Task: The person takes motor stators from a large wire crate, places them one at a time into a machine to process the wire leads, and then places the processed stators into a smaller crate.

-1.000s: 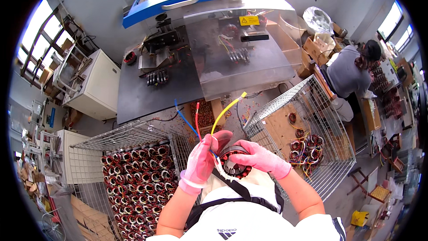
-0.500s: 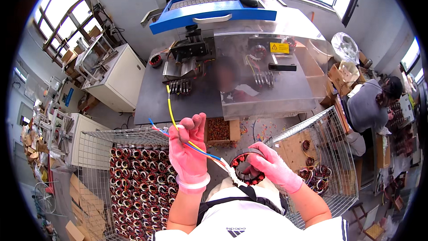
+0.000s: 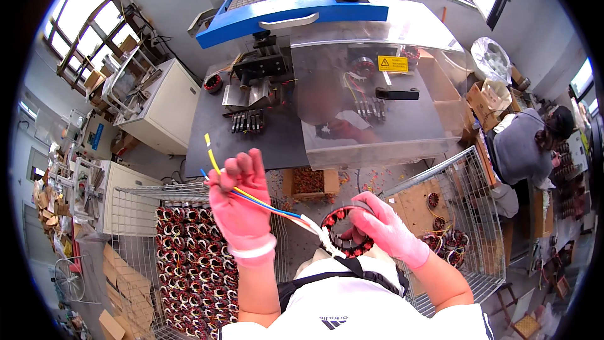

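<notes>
My left hand, in a pink glove, is raised left of centre with its fingers partly curled around a bundle of lead wires. The yellow wire end stands up past the fingers, and a blue end pokes out to the left. These wires run through a white sleeve to a motor stator, a dark ring with red windings. My right hand, also gloved in pink, grips the stator's right side in front of my waist. Its thumb reaches into the ring's opening.
A dark machine table with a clear cover and blue drawer stands ahead. Wire baskets flank me: many stators on the left, several stators on the right. A cardboard box sits between. A person sits far right.
My left hand has moved left and slightly down, drawing the wires straighter away from the stator. My right hand stays nearly in place, holding the stator.
</notes>
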Motion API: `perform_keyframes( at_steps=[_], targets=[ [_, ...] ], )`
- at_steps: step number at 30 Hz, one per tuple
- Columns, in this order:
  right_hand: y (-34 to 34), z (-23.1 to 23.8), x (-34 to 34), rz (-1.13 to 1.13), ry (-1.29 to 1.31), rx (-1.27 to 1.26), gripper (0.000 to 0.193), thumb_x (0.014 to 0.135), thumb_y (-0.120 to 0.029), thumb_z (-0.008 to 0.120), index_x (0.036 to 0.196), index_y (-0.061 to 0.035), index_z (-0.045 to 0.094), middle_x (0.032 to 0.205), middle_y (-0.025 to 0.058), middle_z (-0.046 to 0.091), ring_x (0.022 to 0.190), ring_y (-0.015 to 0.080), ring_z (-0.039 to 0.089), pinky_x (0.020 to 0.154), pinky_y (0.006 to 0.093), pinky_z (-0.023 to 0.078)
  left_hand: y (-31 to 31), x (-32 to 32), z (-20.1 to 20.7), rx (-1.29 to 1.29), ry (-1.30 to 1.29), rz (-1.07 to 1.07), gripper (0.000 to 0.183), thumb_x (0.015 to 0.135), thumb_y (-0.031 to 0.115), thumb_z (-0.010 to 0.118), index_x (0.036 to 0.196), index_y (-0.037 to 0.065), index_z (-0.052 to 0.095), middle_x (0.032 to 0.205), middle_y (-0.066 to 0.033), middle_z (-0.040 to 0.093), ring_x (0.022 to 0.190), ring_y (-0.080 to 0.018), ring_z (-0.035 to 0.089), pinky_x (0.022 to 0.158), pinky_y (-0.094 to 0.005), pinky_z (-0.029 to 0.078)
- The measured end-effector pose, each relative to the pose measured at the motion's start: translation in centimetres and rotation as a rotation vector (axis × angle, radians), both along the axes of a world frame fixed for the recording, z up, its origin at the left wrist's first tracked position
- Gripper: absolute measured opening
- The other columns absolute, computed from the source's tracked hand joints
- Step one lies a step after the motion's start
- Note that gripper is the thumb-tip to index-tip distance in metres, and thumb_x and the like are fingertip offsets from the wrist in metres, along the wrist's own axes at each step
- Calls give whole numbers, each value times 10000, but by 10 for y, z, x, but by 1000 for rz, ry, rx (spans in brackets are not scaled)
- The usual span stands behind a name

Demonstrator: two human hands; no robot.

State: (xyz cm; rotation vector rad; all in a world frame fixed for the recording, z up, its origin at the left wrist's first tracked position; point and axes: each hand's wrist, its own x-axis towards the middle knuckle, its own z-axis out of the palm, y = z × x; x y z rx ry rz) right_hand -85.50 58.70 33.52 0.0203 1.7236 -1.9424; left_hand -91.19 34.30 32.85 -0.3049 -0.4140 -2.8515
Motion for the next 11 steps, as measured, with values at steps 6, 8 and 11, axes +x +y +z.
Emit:
perform_keyframes(
  at_steps=[6,8,11],
  targets=[
    [7,5,-11,4,31,36,338,943,-286,580,1125,-6,528,917,71,626,773,107,623,667,265,513,-88,-11,-15,-95,95,261,213,864,90,504,655,59,524,890,-127,674,954,-276,633,1086,-488,396],
    [36,-7,-13,-27,-49,5,306,944,-278,583,1097,-16,542,901,62,623,757,100,619,646,264,510,-186,-2,-24,-128,242,459,187,830,74,501,658,71,574,914,-121,690,943,-255,643,1096,-478,385],
    [52,-24,-26,-139,79,188,275,947,-258,576,1139,-68,527,788,14,578,645,93,592,679,311,550,-279,10,-50,-566,61,692,454,983,370,418,801,61,696,1023,-130,707,1031,-295,650,1144,-508,304]
  ],
)
